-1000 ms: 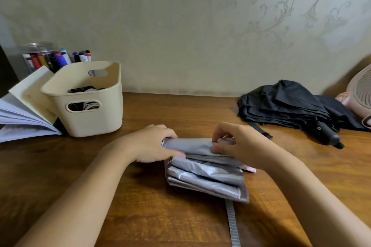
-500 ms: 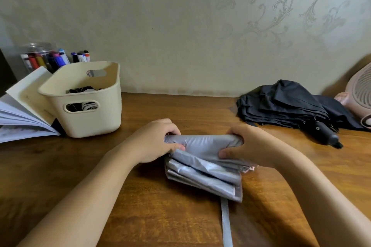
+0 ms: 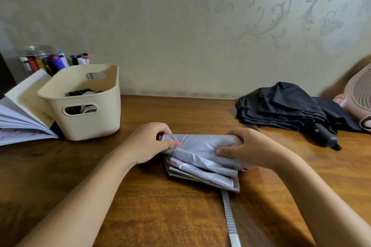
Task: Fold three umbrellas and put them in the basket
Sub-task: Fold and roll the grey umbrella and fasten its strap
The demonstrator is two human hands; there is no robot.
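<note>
Where the wooden table (image 3: 152, 218) fills the middle of the view, the items stand as follows.

Grey umbrella (image 3: 200, 153): collapsed, lying flat on the table at centre, its silver-grey canopy gathered into layered pleats. The uppermost layer is rolled over the stack along the far edge. A grey webbing strap (image 3: 230, 219) trails from the near right corner toward the bottom of the frame, ending in a paler tab.

Left hand (image 3: 147, 143): grips the left end of the rolled layer, thumb pressed on top of the fabric, fingers curled round behind it.

Right hand (image 3: 252, 149): grips the right end of the same roll, thumb on the near face, fingers wrapped over the far side.

Basket (image 3: 94, 124): cream plastic with a handle slot in each end, standing at the left rear of the table, well apart from the grey umbrella. Dark and white contents show over the rim and through the near slot; too hidden to identify.

Black umbrella (image 3: 281, 109): at the right rear, canopy loose in rumpled folds, black handle pointing toward the near right.

Other: an open book (image 3: 19, 114) leaning against the basket's left side; a clear jar of markers (image 3: 50, 62) behind the basket; a pink fan (image 3: 359, 94) at the right edge, just beside the black umbrella.
</note>
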